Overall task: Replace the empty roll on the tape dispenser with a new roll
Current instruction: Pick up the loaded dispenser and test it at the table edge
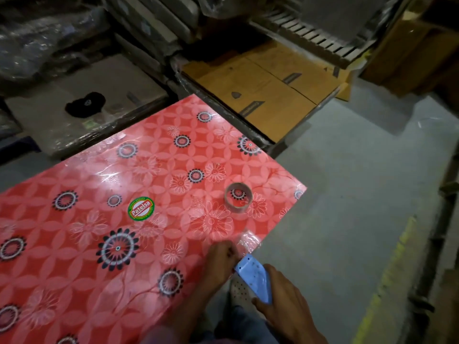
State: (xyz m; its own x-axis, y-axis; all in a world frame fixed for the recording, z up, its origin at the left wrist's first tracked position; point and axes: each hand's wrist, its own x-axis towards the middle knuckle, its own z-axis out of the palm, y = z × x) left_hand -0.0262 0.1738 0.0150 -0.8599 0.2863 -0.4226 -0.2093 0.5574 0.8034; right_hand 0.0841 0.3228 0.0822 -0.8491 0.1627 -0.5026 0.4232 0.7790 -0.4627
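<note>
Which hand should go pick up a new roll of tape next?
Probably the left hand. The right hand is wrapped around the blue tape dispenser, so it is busy. The left looks free at the table's near edge. No new roll is in view; only the empty cardboard core lies there.

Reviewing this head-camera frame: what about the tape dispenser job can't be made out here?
- Blue plastic tape dispenser: the right hand covers its lower body, so whether a roll sits on it is hidden.
- Left hand: fingertips motion-blurred at the dispenser's toothed edge; what they pinch is unclear.
- New tape roll: none identifiable; only the brown cardboard ring stands on the red floral tabletop.
- Dim background stacks: contents unreadable.
</note>
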